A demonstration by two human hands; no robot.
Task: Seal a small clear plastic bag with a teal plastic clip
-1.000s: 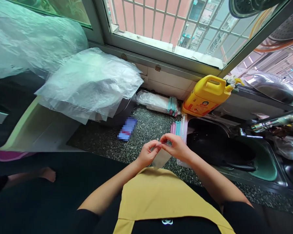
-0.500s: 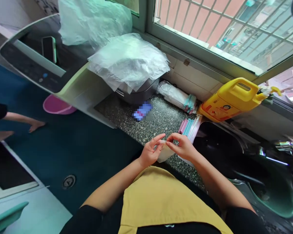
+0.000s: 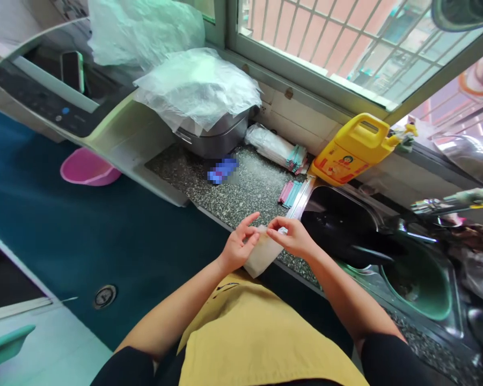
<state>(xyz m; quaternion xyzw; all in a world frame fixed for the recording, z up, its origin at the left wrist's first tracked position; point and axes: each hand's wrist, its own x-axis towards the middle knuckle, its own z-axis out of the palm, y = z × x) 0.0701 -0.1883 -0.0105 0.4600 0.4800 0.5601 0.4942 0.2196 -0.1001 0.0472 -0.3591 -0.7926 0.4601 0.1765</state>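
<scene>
- A person's right hand [image 3: 293, 237] is pinching the upper edge of a pale bag [image 3: 261, 256] in its fingers, at the front edge of the speckled tabletop [image 3: 245, 194].
- The left hand [image 3: 238, 251] is touching the bag, index finger extending; its grip one cannot tell.
- Pink and blue strips [image 3: 290, 194] are lying beside the sink [image 3: 303, 194].

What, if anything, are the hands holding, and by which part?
What looks like a pale bag: the right hand pinches it at its upper edge. The left hand is at that edge too; whether it grips cannot be told.
</scene>
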